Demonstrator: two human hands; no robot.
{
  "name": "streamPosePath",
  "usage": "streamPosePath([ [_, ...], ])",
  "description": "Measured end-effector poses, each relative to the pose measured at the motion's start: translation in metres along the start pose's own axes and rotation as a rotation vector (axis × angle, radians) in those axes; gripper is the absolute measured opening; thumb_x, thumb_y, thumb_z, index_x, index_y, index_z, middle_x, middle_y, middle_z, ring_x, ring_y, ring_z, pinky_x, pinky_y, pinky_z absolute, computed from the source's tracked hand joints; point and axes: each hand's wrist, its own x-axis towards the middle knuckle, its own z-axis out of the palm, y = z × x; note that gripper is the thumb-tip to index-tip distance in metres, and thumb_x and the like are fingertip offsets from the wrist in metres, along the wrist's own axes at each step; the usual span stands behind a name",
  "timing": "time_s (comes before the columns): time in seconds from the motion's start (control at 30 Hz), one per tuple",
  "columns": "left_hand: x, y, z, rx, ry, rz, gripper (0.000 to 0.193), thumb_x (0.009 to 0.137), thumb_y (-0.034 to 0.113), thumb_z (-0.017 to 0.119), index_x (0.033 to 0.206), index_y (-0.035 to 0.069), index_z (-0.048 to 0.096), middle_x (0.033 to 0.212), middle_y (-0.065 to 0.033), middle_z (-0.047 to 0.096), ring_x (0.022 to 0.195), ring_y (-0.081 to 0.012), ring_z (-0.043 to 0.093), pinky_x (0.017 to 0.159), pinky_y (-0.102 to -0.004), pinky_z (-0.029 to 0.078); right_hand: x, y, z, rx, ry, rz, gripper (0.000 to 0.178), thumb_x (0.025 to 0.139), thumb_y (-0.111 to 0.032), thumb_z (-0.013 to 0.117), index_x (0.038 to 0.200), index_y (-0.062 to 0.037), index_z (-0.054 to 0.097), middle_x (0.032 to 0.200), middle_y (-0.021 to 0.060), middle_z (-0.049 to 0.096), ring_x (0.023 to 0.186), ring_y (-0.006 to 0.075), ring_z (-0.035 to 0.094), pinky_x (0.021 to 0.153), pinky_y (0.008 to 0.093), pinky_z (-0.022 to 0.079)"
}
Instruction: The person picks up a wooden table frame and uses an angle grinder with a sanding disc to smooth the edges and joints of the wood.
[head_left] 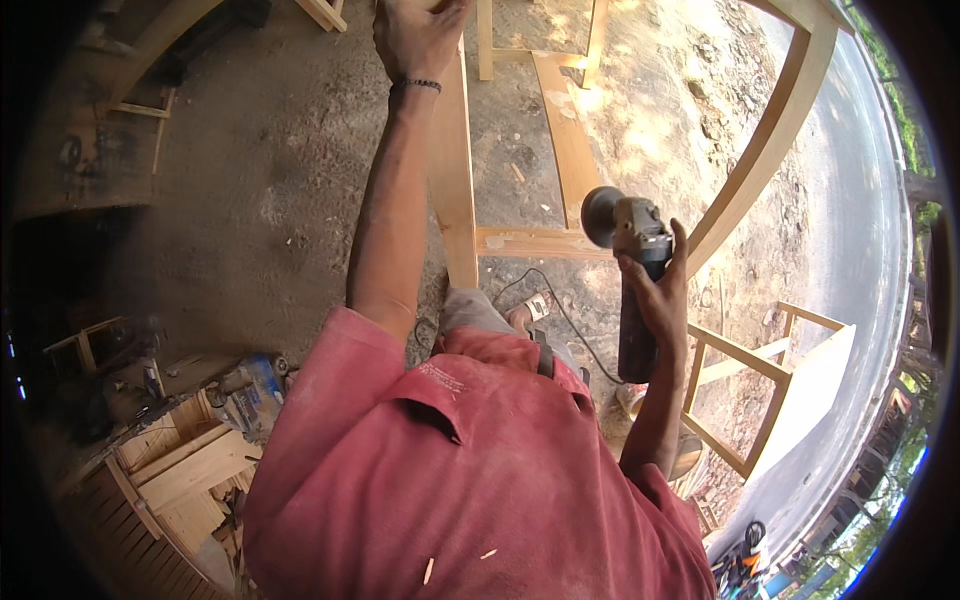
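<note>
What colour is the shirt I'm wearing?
A dusty red shirt, shown best in the head view.

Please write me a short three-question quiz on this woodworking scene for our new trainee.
1. True or false: the right hand holds an angle grinder.
2. What does the left hand rest on?
A. a wooden beam
B. a bucket
C. a ladder
3. Fill in: the grinder's disc is ___ the wood, touching or clear of?

Key:
1. true
2. A
3. clear of
</note>
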Motion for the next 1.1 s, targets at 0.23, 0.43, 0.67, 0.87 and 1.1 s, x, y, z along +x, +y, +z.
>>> streamPosePath([
  [0.23,-0.012,-0.022,0.006,-0.063,0.116,0.108,0.082,0.074,0.036,0.083,0.137,0.001,0.043,0.122,-0.0288,0.060,0.108,-0.0430,0.064,0.088,-0.0468,0.055,0.001,-0.031,0.061,-0.338,-0.202,0.173,0.088,0.086,-0.037,0.072,0.155,-0.0135,0.022,0.133,0.0340,0.056,0.124,0.0479,0.057,0.101,0.0497,0.047],
  [0.43,-0.040,-0.016,-0.009,-0.139,0.061,0.097,0.084,0.075,0.039,0.083,0.138,0.002,0.041,0.125,-0.0251,0.060,0.105,-0.0421,0.066,0.081,-0.0469,0.060,0.016,-0.043,0.114,-0.456,-0.373,0.306,0.091,0.086,-0.040,0.070,0.156,-0.0140,0.017,0.131,0.0366,0.056,0.123,0.0526,0.055,0.102,0.0524,0.046],
  [0.67,-0.063,-0.021,-0.026,-0.098,-0.013,0.076,0.088,0.075,0.040,0.085,0.139,-0.001,0.041,0.123,-0.0250,0.061,0.102,-0.0415,0.067,0.078,-0.0443,0.060,0.007,-0.013,0.155,-0.471,-0.430,0.296,0.096,0.084,-0.049,0.069,0.156,-0.0126,0.018,0.133,0.0353,0.055,0.125,0.0500,0.055,0.104,0.0500,0.045],
  [0.87,-0.064,-0.026,-0.024,-0.081,0.066,0.173,0.090,0.075,0.043,0.084,0.140,-0.001,0.039,0.123,-0.0256,0.061,0.103,-0.0430,0.067,0.080,-0.0455,0.060,-0.007,-0.009,0.168,-0.428,-0.435,0.315,0.094,0.086,-0.047,0.069,0.156,-0.0138,0.016,0.128,0.0372,0.057,0.119,0.0531,0.056,0.099,0.0539,0.046],
  [1.1,-0.074,-0.042,-0.005,-0.064,0.196,0.310,0.095,0.077,0.043,0.084,0.145,0.001,0.032,0.132,-0.0269,0.057,0.111,-0.0430,0.064,0.089,-0.0464,0.057,-0.004,0.014,0.139,-0.460,-0.356,0.328,0.089,0.085,-0.045,0.070,0.153,-0.0167,0.020,0.123,0.0369,0.060,0.117,0.0529,0.059,0.099,0.0526,0.048],
])
